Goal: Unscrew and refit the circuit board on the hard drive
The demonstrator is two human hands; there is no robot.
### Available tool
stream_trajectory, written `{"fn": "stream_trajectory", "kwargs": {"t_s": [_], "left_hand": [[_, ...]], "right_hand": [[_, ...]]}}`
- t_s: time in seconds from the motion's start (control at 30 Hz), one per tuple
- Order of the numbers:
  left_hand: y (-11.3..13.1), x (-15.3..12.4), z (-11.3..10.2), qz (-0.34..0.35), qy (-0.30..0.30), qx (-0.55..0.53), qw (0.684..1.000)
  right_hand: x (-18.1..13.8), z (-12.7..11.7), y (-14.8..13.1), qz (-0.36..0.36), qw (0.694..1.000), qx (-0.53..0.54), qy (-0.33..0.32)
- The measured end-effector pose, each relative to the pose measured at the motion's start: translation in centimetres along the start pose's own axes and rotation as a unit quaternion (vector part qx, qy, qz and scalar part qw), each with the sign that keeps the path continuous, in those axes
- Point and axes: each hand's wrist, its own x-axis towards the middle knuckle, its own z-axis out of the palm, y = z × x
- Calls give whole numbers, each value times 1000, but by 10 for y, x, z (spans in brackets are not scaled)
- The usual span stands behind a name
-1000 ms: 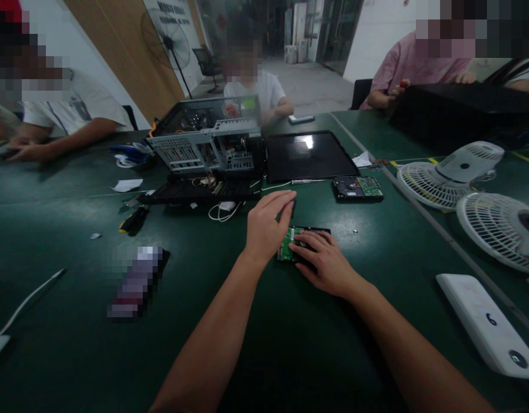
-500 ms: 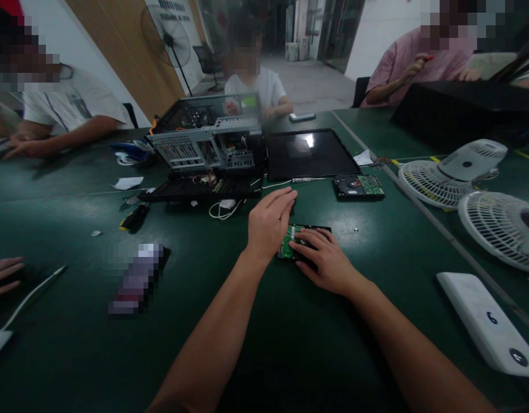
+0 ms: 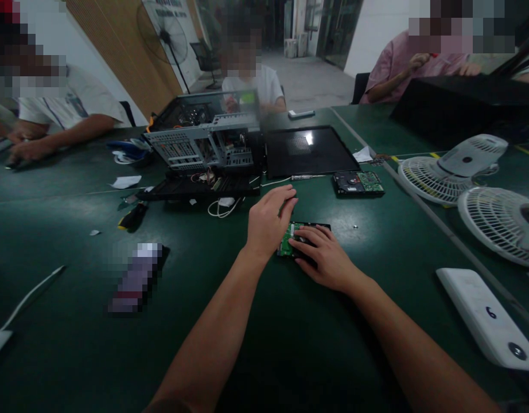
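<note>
A hard drive (image 3: pixel 286 245) lies on the green table before me, green circuit board upward. My right hand (image 3: pixel 322 252) is laid over it, fingers spread across the board and thumb at the near edge, holding it down. Just above the drive's far left corner, my left hand (image 3: pixel 271 218) is raised with thumb and fingers brought together. Something small and dark shows at those fingertips, too hidden to name. Farther right, a second hard drive (image 3: pixel 358 183) rests with its board up.
An opened computer case (image 3: pixel 199 149) stands ahead, beside a black side panel (image 3: pixel 310 152). Left are a yellow-black screwdriver (image 3: pixel 133 217) and a blurred phone (image 3: pixel 137 278). Right are white fans (image 3: pixel 501 223) and a white power bank (image 3: pixel 483 315). Several people sit around the table.
My left fingers have shifted slightly, the thumb now a little apart from the index finger. My right hand stays on the hard drive. Another person's hand has left the left edge.
</note>
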Motion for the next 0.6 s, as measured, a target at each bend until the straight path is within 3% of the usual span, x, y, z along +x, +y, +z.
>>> {"fn": "stream_trajectory", "kwargs": {"t_s": [0.27,0.6], "left_hand": [[2,-1,1,-15,24,21,999],[0,0,1,-20,8,6,1000]], "right_hand": [[-1,2,1,0,1000,6,8],[-1,-1,0,-1,1000,1,3]]}}
